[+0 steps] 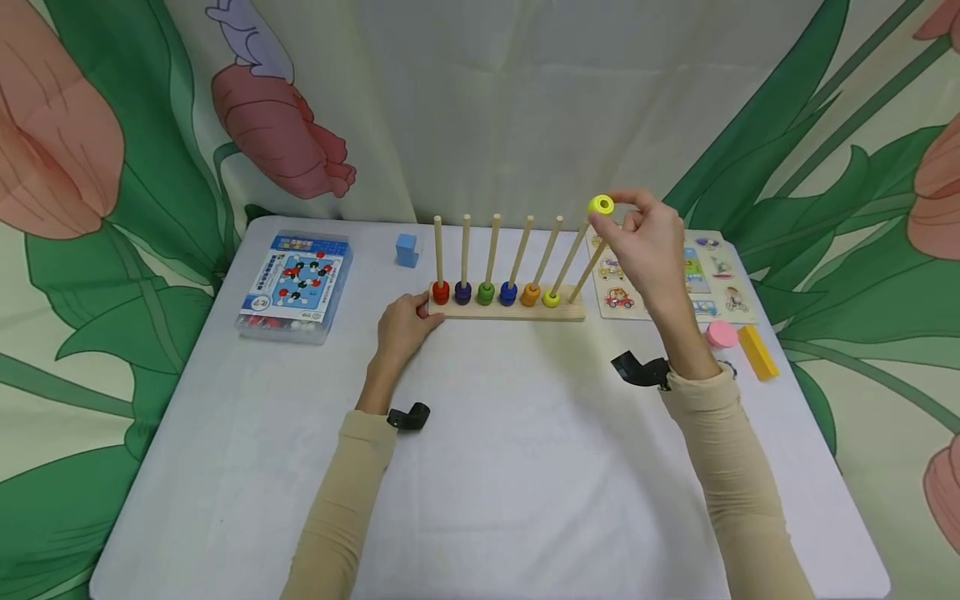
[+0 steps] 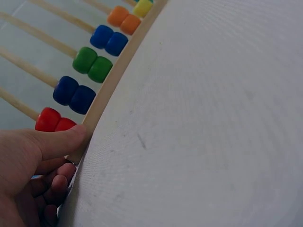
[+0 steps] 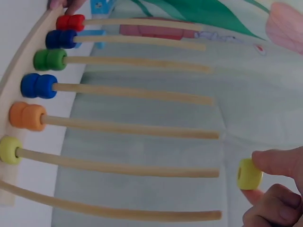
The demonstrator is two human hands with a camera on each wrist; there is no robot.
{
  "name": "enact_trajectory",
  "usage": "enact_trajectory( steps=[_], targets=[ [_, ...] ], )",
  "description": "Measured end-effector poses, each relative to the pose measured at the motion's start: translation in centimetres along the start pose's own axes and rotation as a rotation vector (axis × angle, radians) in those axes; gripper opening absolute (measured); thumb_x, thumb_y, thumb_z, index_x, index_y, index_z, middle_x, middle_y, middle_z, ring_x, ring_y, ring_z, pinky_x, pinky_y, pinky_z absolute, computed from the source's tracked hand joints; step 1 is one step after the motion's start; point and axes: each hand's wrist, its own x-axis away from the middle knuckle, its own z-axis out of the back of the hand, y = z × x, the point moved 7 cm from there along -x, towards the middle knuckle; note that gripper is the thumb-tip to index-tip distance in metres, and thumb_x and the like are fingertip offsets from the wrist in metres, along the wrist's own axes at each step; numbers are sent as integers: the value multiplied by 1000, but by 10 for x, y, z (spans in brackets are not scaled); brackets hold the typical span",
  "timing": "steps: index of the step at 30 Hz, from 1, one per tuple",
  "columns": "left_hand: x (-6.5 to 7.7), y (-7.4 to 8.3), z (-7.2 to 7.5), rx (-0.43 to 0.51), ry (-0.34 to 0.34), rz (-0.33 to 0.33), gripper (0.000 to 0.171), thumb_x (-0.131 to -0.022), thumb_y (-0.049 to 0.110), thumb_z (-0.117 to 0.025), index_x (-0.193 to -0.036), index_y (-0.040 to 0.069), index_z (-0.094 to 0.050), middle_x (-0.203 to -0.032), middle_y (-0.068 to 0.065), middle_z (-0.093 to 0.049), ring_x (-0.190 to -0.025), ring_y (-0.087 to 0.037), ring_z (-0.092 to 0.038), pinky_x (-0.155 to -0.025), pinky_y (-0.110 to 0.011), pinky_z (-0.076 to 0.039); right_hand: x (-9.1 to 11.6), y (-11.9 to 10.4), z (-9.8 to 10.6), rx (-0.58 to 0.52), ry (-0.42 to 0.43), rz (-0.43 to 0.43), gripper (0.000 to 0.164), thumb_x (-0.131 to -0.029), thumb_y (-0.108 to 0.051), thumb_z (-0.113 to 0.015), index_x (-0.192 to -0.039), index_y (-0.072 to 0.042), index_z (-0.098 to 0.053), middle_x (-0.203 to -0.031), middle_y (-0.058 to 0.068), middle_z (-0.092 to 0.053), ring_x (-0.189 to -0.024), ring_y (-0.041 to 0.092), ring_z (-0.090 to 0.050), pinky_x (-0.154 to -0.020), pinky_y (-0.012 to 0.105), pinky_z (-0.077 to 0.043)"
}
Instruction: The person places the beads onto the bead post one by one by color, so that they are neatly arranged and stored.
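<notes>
A wooden base (image 1: 517, 312) carries a row of several upright pegs. Paired beads in red (image 2: 49, 120), dark blue (image 2: 75, 95), green (image 2: 93, 64), blue (image 2: 109, 40) and orange (image 3: 27, 116) sit low on the pegs. One yellow bead (image 3: 10, 150) is at the foot of the second peg from the right, and the rightmost peg (image 3: 142, 212) is bare. My left hand (image 1: 405, 332) grips the base's left end, thumb on its near side. Thumb and fingers of my right hand (image 1: 647, 250) pinch another yellow bead (image 3: 250, 174), just off the peg tips.
At the back left lies a clear plastic box (image 1: 321, 327) with a blue printed cover. A light blue block (image 1: 407, 250) stands behind the base. To the right are a picture board (image 1: 716, 292), a pink round piece (image 1: 722, 334) and a yellow-orange block (image 1: 758, 352). A curtain (image 1: 480, 108) hangs behind the table.
</notes>
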Motion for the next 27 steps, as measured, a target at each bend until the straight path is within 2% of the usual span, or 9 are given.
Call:
enact_trajectory(
  steps=[5, 11, 18, 27],
  targets=[
    [0, -1, -1, -9, -12, 13, 58, -83, 30, -75, -131, 4, -57, -77, -5, -54, -66, -20, -46, -57, -31, -33, 1, 12, -11, 27, -33, -8, 42, -88, -37, -67, -121, -11, -62, -55, 7, -39, -43, 16, -35, -40, 27, -25],
    [0, 0, 0, -17, -9, 8, 58, -83, 30, -75, -131, 4, -57, -78, -6, -54, -67, -20, -46, -58, -31, -33, 1, 17, -18, 95, -28, 14, 42, -89, -36, -64, -122, -10, -62, -58, 10, -43, -46, 20, -38, -40, 27, -25],
    [0, 0, -1, -29, -5, 3, 57, -83, 30, -75, -130, 3, -57, -77, -6, -54, -65, -19, -45, -56, -31, -33, 2, 21, -25, 135, -51, -12, 44, -90, -38, -63, -124, -10, -61, -61, 10, -46, -49, 22, -41, -41, 27, -26],
    [0, 1, 0, -14, -3, -4, 57, -82, 30, -75, -130, 3, -58, -77, -6, -54, -65, -20, -45, -57, -31, -33, 3, 22, -26, 125, -35, -6, 44, -90, -37, -62, -124, -9, -61, -60, 11, -44, -48, 23, -40, -41, 26, -25]
  ],
)
